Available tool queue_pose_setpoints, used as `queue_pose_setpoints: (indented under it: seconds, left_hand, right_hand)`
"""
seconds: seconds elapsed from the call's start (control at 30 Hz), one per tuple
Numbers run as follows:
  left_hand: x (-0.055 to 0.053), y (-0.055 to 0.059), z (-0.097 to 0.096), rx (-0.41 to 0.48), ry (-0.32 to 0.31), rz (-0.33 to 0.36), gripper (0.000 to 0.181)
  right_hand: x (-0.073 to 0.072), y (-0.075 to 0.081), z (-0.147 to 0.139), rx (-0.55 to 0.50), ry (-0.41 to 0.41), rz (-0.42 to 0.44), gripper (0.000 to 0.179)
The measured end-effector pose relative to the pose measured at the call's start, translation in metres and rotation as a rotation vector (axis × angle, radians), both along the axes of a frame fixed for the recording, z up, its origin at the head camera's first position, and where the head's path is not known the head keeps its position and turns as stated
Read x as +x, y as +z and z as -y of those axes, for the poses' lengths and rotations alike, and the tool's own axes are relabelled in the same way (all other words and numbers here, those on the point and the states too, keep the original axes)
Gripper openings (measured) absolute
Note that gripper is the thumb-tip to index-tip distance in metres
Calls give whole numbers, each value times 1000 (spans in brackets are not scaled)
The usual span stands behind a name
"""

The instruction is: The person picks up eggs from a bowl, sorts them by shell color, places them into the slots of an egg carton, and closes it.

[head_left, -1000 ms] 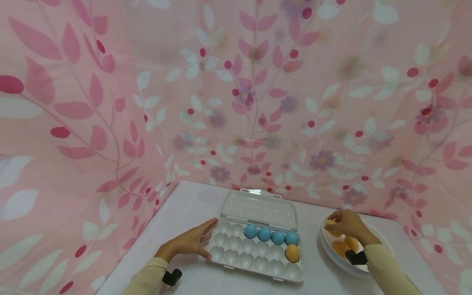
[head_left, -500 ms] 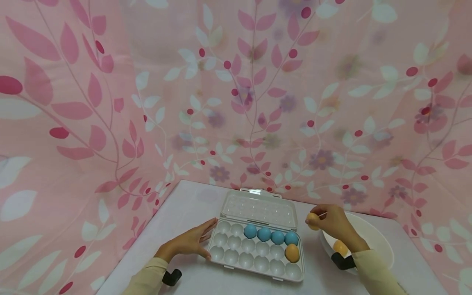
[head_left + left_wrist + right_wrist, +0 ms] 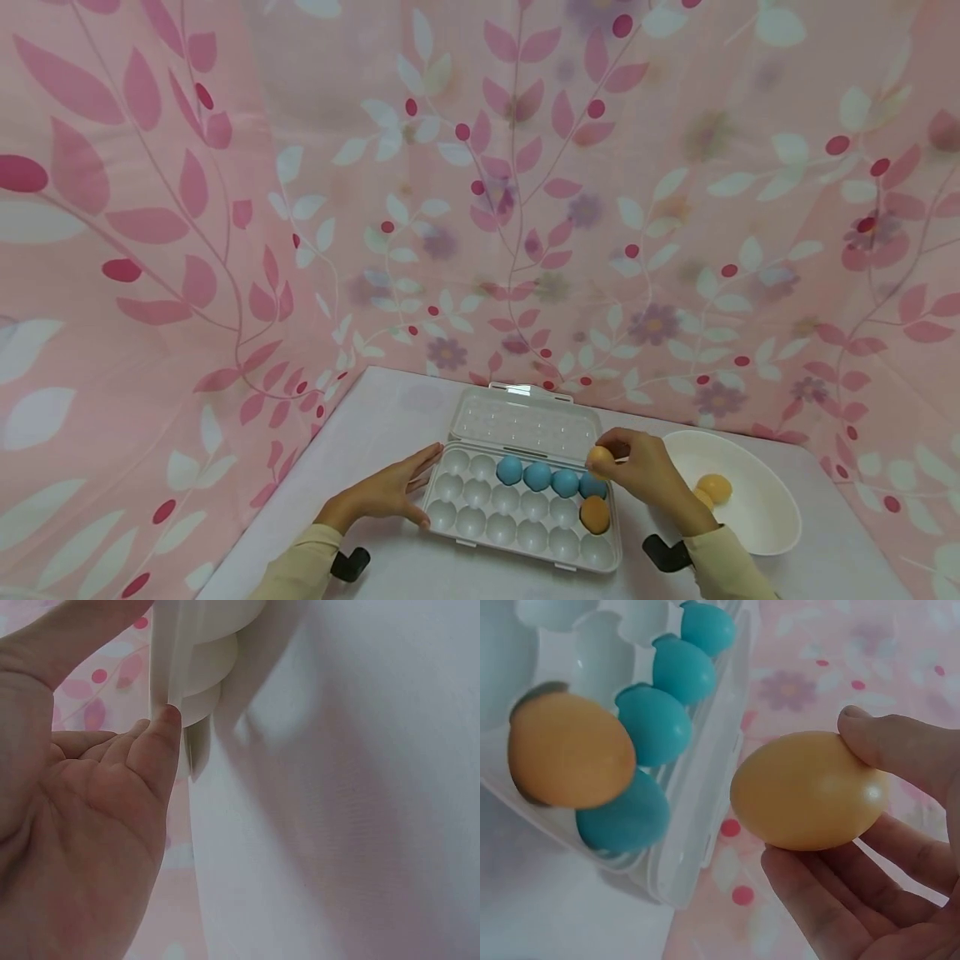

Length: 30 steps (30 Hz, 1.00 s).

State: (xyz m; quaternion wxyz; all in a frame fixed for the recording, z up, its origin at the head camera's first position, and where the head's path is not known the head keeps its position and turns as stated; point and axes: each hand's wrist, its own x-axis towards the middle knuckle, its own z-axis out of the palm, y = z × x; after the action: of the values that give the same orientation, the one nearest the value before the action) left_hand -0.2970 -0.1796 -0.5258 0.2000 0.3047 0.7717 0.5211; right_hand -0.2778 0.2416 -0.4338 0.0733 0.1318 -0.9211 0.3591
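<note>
My right hand (image 3: 647, 472) pinches an orange egg (image 3: 808, 790) between thumb and fingertips, above the back right corner of the egg carton (image 3: 517, 543). In the carton, several blue eggs (image 3: 537, 477) fill the right part of the back row. One orange egg (image 3: 595, 515) sits in the middle row at the right end; the right wrist view shows it close up. My left hand (image 3: 384, 490) rests against the carton's left end, fingers extended and thumb at the front corner. In the left wrist view a fingertip (image 3: 169, 717) touches the carton's rim.
A white bowl (image 3: 776, 508) on the right holds a few orange eggs (image 3: 715, 488). The carton's clear lid (image 3: 527, 421) lies folded back behind it. A pink floral cloth (image 3: 525, 208) hangs around the white table (image 3: 397, 398).
My right hand has taken an orange egg out of the bowl and carried it left to above the carton's back right corner. The left hand has stayed in place.
</note>
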Motion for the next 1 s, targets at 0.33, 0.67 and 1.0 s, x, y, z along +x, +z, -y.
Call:
queue_pose_setpoints:
  seconds: [0.33,0.67,1.0]
  left_hand:
    - [-2,-2,1,1,-3,-3,120]
    - [-4,-4,1,8,-6,3,120]
    - [-3,-4,2,30,-19,17,119]
  right_hand:
    - [2,-24,13,-30,37,74,24]
    - [7,-36,27,-21,28,172,28]
    - [8,-50,33,-3,58,69,22]
